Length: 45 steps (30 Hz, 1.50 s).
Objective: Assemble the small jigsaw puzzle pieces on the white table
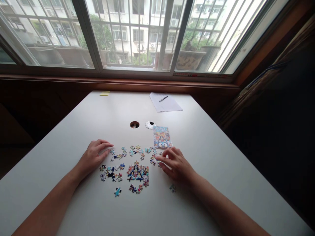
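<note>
A partly joined jigsaw puzzle (136, 173) lies between my hands on the white table. My left hand (97, 152) rests on the table to its upper left, fingers stretched out, beside loose puzzle pieces (120, 155). Over the pieces at the right (153, 157) is my right hand (174, 164), its fingers bent and apart. The fingertips are at those pieces; whether they touch one I cannot make out, and the hand hides part of the group. More pieces (112, 173) are scattered left of the joined part. Just beyond my right hand lies a colourful picture sheet (162, 137).
Farther back are a round hole (134, 124) in the table, its cap (150, 125), papers (165, 104) with a pen (163, 98), and a yellow note (104, 93). A single piece (172, 188) lies near my right forearm. A barred window (135, 36) stands behind.
</note>
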Each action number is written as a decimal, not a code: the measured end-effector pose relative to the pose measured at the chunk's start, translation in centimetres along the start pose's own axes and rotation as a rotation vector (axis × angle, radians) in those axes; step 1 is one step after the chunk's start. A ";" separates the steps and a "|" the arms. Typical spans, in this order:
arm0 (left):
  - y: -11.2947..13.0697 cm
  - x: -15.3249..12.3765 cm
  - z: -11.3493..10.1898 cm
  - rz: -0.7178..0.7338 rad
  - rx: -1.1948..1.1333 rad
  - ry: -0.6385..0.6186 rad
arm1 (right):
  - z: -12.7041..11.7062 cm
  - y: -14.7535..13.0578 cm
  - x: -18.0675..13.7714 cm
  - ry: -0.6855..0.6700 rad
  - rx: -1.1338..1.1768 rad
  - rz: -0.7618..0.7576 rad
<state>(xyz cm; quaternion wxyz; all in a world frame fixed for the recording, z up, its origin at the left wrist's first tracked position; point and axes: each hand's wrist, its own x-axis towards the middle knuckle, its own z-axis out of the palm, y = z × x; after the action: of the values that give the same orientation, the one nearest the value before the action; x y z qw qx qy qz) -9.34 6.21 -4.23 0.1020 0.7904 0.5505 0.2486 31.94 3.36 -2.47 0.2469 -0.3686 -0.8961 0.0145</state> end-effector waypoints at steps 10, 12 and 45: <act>0.0 0.0 0.0 0.010 0.010 -0.005 | 0.0 -0.9 0.1 -0.095 0.001 -0.063; 0.0 0.0 0.0 0.006 0.007 -0.007 | 0.1 -0.9 0.2 -0.082 0.001 -0.046; 0.3 0.1 -0.1 0.065 0.014 -0.003 | -0.6 -1.3 6.8 -0.461 0.062 -0.098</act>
<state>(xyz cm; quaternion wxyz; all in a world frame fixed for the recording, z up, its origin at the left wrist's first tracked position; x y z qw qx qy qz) -9.10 6.22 -3.99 0.0892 0.8088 0.5262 0.2470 27.18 6.87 1.26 0.0473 -0.3038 -0.9447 0.1138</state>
